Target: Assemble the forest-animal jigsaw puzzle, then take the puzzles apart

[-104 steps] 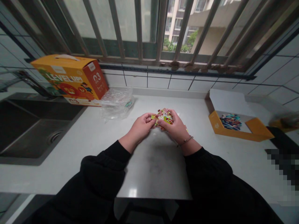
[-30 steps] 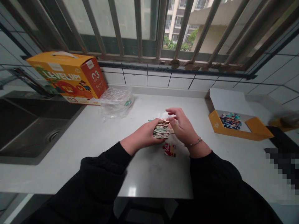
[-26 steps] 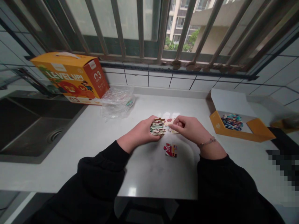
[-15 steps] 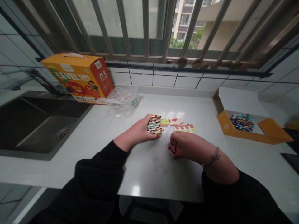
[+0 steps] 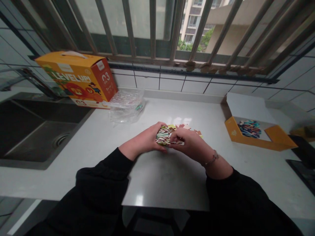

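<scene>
My left hand (image 5: 149,137) is wrapped around a thick stack of jigsaw puzzle pieces (image 5: 162,135), gripped at its left end, edges facing up. At the stack's right end, my right hand (image 5: 190,142) pinches a puzzle piece (image 5: 180,143), seen nearly edge-on, close against the others. I cannot tell whether it touches the stack. Just behind my hands, several pink, yellow and brown puzzle pieces (image 5: 184,126) lie flat on the white counter (image 5: 164,177), partly covered by my right hand.
A crumpled clear plastic bag (image 5: 125,109) lies at the back left, before an orange carton (image 5: 81,82). The steel sink (image 5: 46,141) is at the left. At the right stands an orange box (image 5: 253,142), lid up, with more pieces (image 5: 249,128) inside. Window bars (image 5: 152,29) run behind.
My right hand has moved left and slightly away from me, to the stack. The red barn picture on its piece no longer shows. My left hand keeps the stack in nearly the same place.
</scene>
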`<state>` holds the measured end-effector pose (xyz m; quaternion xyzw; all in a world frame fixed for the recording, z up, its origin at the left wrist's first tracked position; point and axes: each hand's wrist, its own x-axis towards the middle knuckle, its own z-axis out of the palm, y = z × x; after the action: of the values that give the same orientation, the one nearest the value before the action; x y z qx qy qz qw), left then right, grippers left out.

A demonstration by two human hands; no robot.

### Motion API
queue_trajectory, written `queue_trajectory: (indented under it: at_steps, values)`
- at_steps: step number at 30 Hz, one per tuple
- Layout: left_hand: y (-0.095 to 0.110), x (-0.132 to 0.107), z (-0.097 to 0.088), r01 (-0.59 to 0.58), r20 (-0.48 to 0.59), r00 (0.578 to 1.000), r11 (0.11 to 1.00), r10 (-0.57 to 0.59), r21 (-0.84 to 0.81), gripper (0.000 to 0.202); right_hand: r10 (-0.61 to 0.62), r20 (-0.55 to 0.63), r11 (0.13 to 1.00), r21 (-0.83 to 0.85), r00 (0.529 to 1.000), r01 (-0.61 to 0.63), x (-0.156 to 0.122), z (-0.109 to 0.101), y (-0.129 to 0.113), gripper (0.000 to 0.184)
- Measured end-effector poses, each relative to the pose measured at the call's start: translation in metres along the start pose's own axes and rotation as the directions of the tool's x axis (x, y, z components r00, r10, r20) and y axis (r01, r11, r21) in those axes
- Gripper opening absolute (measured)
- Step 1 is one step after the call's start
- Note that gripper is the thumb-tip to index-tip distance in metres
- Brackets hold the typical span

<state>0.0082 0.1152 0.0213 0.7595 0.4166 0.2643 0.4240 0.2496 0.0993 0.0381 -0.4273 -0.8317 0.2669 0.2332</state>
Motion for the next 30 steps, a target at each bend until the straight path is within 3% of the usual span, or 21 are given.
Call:
queue_trajectory:
  at_steps: [5,10,15,18,23,27,30]
  values:
    - [-0.004,0.004,0.006,-0.057,-0.028,0.998,0.996,0.059,0.075,0.091,-0.065,-0.101,0.998,-0.017,0.993,0.063,0.008,0.023,0.004,0.028]
    - [-0.001,0.005,0.01,-0.071,-0.032,0.997,0.989,0.076,0.126,0.064,-0.085,-0.257,0.996,-0.049,0.963,0.075,0.006,0.022,0.008,0.047]
    - [0.002,0.004,0.01,-0.07,-0.026,0.997,0.99,0.073,0.123,0.065,0.008,-0.364,0.993,-0.105,0.931,-0.05,0.003,0.002,0.026,0.025]
    - [0.0,0.005,0.011,-0.057,-0.034,0.998,0.992,0.062,0.114,0.07,0.077,-0.34,0.981,-0.143,0.937,-0.133,0.003,-0.003,0.037,0.018]
    - [-0.001,0.005,0.014,-0.069,-0.08,0.994,0.991,0.078,0.112,0.091,0.078,-0.256,0.985,-0.128,0.964,-0.113,0.008,0.013,0.028,0.018]
    - [0.004,0.004,0.016,-0.067,-0.059,0.995,0.99,0.075,0.121,0.075,0.117,-0.243,0.992,-0.016,0.963,-0.124,0.01,0.016,0.02,0.018]
    - [0.007,0.002,0.011,-0.017,-0.073,0.997,0.988,0.028,0.154,0.061,0.216,-0.346,0.971,-0.023,0.913,-0.239,0.005,-0.003,0.03,0.024]
